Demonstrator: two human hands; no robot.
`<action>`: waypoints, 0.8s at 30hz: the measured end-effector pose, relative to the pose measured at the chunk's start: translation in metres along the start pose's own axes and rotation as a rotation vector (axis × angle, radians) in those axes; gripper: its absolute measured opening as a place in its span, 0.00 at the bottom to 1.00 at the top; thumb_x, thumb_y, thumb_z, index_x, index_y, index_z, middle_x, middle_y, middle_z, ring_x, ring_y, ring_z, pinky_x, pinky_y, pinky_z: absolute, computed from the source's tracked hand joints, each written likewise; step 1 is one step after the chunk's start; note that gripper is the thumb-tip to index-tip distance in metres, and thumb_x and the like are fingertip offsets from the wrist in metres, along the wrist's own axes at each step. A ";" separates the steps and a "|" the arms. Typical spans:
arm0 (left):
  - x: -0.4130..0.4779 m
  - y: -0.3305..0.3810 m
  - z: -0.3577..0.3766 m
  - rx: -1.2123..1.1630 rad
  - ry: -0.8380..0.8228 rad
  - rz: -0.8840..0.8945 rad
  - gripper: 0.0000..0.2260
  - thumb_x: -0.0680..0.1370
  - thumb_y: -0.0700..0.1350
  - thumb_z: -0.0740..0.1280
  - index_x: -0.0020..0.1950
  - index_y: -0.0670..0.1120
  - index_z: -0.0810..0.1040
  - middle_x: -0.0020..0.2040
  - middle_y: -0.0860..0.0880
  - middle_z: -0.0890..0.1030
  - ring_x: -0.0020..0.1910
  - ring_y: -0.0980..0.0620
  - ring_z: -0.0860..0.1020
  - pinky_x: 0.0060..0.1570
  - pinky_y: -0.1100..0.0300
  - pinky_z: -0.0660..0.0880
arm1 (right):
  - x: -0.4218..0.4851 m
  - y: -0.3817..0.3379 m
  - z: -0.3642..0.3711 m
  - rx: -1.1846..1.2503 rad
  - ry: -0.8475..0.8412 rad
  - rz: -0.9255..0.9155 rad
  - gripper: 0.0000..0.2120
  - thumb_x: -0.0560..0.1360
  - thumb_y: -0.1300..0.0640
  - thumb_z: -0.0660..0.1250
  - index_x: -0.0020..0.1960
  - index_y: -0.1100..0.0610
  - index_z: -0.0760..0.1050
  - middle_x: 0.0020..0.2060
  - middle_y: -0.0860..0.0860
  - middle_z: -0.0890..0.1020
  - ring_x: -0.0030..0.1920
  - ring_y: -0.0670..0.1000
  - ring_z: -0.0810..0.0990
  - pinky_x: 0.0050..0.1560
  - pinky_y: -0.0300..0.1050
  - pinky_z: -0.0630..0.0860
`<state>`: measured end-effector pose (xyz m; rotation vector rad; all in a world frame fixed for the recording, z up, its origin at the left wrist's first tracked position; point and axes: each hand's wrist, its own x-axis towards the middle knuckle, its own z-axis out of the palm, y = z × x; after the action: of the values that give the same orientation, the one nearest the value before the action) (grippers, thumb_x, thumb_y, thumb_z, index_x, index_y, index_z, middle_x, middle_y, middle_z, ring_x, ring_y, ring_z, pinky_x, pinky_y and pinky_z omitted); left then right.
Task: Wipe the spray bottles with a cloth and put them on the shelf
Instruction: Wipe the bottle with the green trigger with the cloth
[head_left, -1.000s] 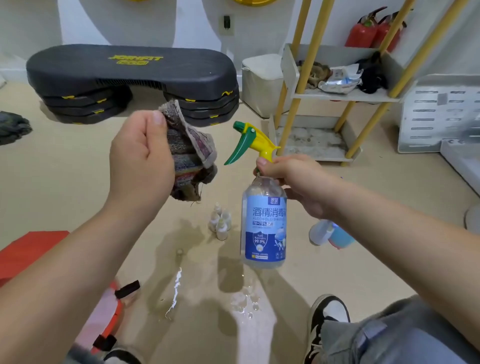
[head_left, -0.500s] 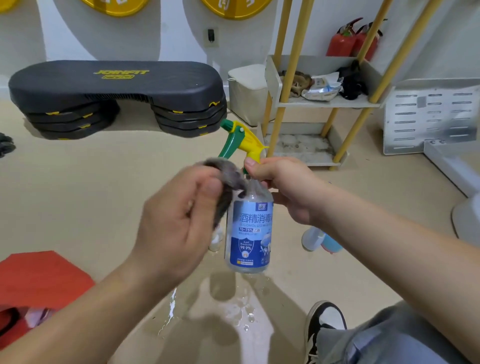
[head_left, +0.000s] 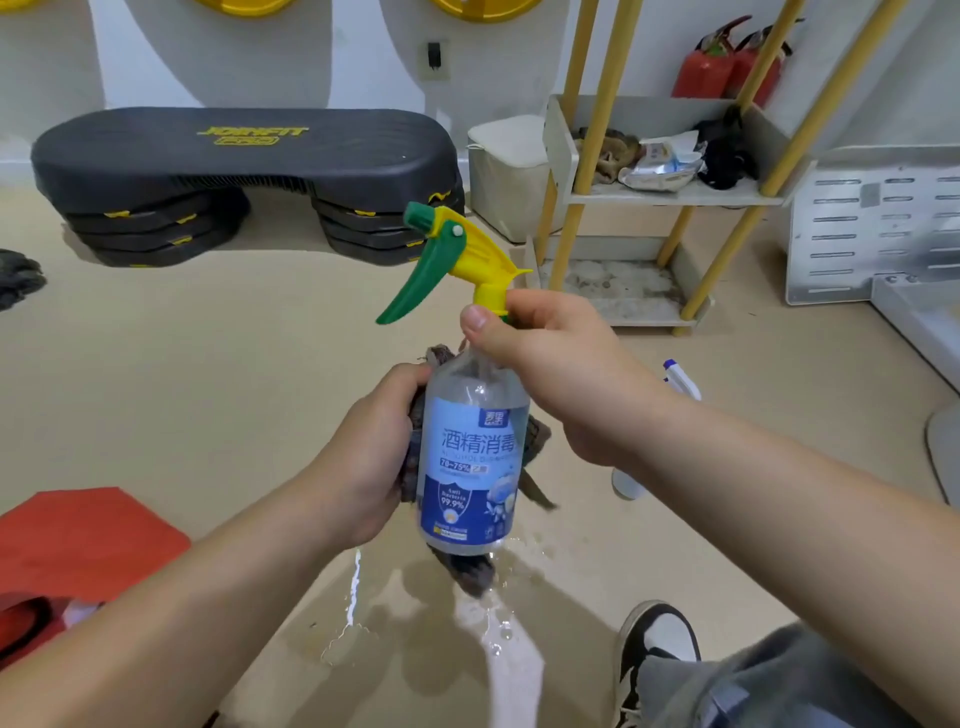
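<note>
A clear spray bottle with a blue label and a yellow-and-green trigger head hangs upright in mid-air at the centre. My right hand grips its neck just under the trigger. My left hand presses a dark, worn cloth around the back and left side of the bottle; the cloth's ends stick out below and to the right. A second spray bottle with a white head lies on the floor behind my right forearm, mostly hidden. The yellow-legged shelf stands at the back right.
Water is spilled on the beige floor under the bottle. A black step platform stands at the back left, a red mat at the left. Rags and packets fill the upper shelf tier. A grey perforated panel leans at right. My shoe is at bottom right.
My left hand came from the upper left with the cloth, met the bottle, and has slid down to wrap the cloth round its body. The bottle stayed in my right hand.
</note>
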<state>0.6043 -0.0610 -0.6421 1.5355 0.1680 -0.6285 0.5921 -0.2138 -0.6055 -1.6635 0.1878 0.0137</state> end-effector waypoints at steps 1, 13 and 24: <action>-0.003 0.001 0.004 0.000 -0.004 0.038 0.18 0.84 0.56 0.58 0.40 0.50 0.78 0.32 0.50 0.80 0.27 0.50 0.76 0.28 0.62 0.67 | 0.002 0.000 -0.003 0.018 0.004 0.025 0.20 0.81 0.53 0.70 0.53 0.72 0.74 0.39 0.56 0.75 0.39 0.51 0.76 0.45 0.48 0.74; -0.002 -0.013 0.006 0.182 0.127 0.687 0.10 0.83 0.50 0.68 0.64 0.57 0.81 0.59 0.58 0.85 0.59 0.60 0.83 0.54 0.62 0.80 | 0.002 -0.001 -0.002 -0.044 0.108 -0.078 0.11 0.81 0.56 0.70 0.49 0.65 0.80 0.39 0.59 0.84 0.39 0.48 0.80 0.44 0.52 0.83; -0.014 -0.036 0.023 0.599 0.092 0.698 0.24 0.83 0.56 0.60 0.79 0.54 0.67 0.72 0.56 0.72 0.70 0.62 0.71 0.68 0.67 0.68 | 0.007 0.008 -0.003 0.036 0.138 0.059 0.18 0.79 0.53 0.72 0.46 0.68 0.74 0.34 0.56 0.74 0.36 0.52 0.75 0.39 0.44 0.72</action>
<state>0.5689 -0.0759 -0.6648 2.0404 -0.5172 -0.0356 0.5975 -0.2181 -0.6139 -1.6238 0.3401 -0.0598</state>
